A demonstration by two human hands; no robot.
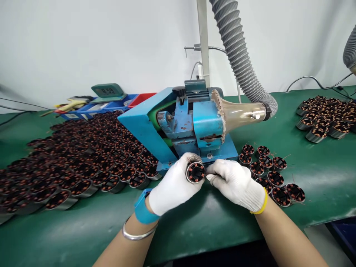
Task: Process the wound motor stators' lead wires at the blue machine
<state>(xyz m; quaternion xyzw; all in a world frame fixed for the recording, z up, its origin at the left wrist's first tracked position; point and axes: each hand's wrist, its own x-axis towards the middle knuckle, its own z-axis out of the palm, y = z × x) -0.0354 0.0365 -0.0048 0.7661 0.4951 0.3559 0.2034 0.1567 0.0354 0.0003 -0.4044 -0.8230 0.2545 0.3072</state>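
Just in front of the blue machine (183, 126), the left hand (174, 187) grips a round motor coil (195, 172), while the right hand (236, 183) pinches at its edge above the green tabletop (194, 222)

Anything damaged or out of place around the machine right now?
Yes: the clear funnel on the hose has a ragged, broken, brown-stained rim where it meets the blue machine, whose paint is chipped. The stator gripped by the left hand, right hand pinching its edge, looks intact.
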